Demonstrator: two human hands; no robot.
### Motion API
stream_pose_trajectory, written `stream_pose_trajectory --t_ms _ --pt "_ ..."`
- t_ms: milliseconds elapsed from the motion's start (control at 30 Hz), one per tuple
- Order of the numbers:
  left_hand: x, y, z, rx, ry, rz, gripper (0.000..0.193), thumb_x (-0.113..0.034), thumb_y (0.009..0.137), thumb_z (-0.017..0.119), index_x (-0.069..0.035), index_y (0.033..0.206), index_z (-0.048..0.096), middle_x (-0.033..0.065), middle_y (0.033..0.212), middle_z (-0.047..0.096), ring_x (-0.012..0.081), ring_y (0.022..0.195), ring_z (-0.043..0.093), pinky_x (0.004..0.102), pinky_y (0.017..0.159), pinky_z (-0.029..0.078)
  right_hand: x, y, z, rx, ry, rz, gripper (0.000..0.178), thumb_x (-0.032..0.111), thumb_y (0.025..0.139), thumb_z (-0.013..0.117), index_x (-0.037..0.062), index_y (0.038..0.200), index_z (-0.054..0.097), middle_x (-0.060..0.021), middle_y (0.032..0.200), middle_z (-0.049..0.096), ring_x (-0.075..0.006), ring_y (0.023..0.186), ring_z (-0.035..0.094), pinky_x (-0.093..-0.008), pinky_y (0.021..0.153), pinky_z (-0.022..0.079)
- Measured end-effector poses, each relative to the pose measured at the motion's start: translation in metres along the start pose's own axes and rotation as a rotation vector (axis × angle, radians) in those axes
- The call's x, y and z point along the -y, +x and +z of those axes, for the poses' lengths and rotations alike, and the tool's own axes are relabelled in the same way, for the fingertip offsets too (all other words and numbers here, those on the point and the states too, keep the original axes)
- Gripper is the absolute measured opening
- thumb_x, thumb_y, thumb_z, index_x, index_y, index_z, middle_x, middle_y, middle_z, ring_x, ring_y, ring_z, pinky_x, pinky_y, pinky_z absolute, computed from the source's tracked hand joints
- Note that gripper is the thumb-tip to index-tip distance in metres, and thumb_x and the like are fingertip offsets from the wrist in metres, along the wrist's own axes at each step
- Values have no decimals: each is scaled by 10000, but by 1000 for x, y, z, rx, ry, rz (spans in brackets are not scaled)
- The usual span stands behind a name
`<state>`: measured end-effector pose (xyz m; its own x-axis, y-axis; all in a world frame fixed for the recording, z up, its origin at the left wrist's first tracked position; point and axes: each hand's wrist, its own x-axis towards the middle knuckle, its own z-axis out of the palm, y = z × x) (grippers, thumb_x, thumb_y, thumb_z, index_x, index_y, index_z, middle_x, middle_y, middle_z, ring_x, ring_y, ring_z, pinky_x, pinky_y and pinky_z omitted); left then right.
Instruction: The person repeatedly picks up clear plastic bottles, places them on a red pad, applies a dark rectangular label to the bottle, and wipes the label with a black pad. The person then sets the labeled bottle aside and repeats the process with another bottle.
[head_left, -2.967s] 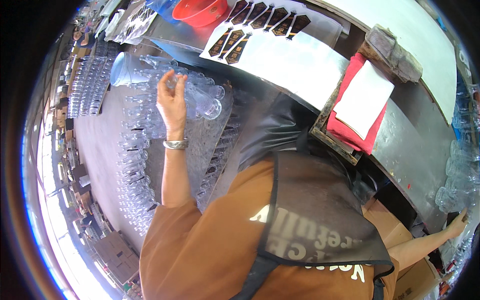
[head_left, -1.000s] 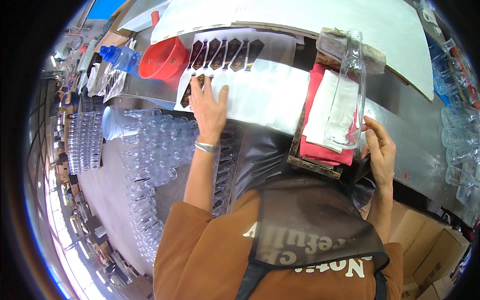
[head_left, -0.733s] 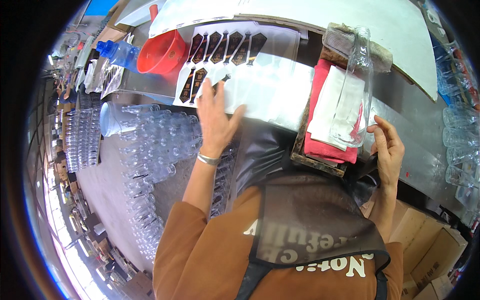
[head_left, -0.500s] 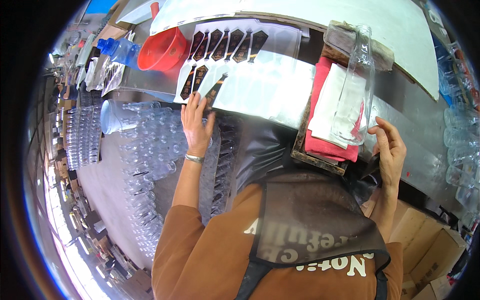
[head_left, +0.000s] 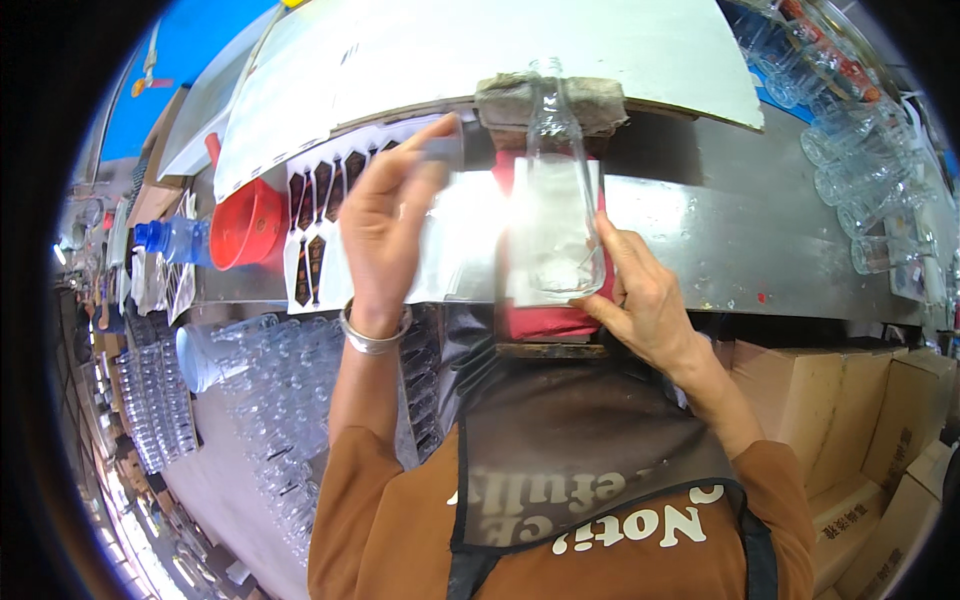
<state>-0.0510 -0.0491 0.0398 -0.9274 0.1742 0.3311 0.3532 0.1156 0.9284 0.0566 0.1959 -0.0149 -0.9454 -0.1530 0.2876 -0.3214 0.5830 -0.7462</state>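
Note:
A clear glass bottle [head_left: 552, 240] lies on its back on a white cloth [head_left: 522, 250] over a red cloth [head_left: 540, 322], its neck resting on a cloth-wrapped block [head_left: 505, 103]. My right hand [head_left: 645, 300] grips the bottle's base from the right, thumb below and fingers along its side. Left of the bottle, my left hand [head_left: 385, 225] is raised and smeared by motion. Between its thumb and forefinger is a thin dark label [head_left: 445, 148], blurred. More dark tie-shaped labels [head_left: 320, 185] lie on a white sheet [head_left: 340, 285] behind that hand.
A red plastic bowl [head_left: 243, 225] and a blue-capped bottle [head_left: 180, 240] stand at the table's left. A white board [head_left: 420, 60] spans the back. Many glass bottles [head_left: 270, 400] stand on the floor at left; glasses [head_left: 850, 180] are at far right, cardboard boxes [head_left: 800, 400] below.
My left hand has lifted a label off the sheet and brought it toward the bottle. My right hand has moved in from the right onto the bottle's base. The view has turned right.

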Motion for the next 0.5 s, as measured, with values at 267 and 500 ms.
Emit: stream_pose_trajectory --t_ms 267,500 --pt "-24 -12 52 464 731 455 163 -85 770 779 -51 830 631 158 1321 652 330 1266 602 401 986 515 3 4 -16 98 128 87 753 91 782 798 -7 1452 469 -172 1175 612 -162 615 558 -294 583 486" --pt "-23 -17 51 314 557 351 319 -255 770 840 -33 945 693 254 1361 584 412 1235 595 438 958 523 -28 66 -31 74 544 331 469 346 970 611 -37 1238 640 -150 1067 727 -170 821 656 -277 773 493"
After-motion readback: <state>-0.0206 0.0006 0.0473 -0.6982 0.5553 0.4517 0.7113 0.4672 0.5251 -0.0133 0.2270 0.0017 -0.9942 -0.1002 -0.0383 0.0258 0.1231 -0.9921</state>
